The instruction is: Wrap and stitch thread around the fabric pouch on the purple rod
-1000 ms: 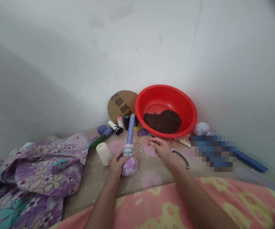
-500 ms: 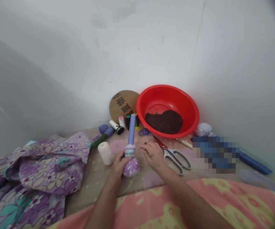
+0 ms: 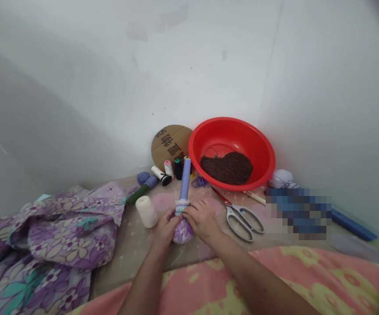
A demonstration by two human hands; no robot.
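Note:
A purple-wrapped stick [image 3: 185, 179] rises from a round, purple flowered cloth head [image 3: 183, 232], with gathered fabric and pale blue binding around the join. My left hand [image 3: 165, 227] is closed on the left side of this join, thumb at the binding. From the right, my right hand [image 3: 202, 218] touches the same join with its fingers bent; whether its fingertips pinch a thread is too small to tell. A white thread cone [image 3: 146, 211] stands just left of my left hand. Scissors [image 3: 240, 218] with grey handles lie right of my right hand.
A red basin [image 3: 264, 155] holding dark grains stands at the back, beside a cardboard disc [image 3: 170, 142]. Thread spools [image 3: 178, 169] stand before the disc. Flowered cloth [image 3: 74, 232] is heaped left; a white ball [image 3: 280, 178] and blue roll [image 3: 353, 224] lie right. A pink-yellow cloth [image 3: 209, 280] covers the front.
My right hand has moved left and down from beside the stick onto the binding. The stick's top has tilted slightly right. My left hand still holds the join.

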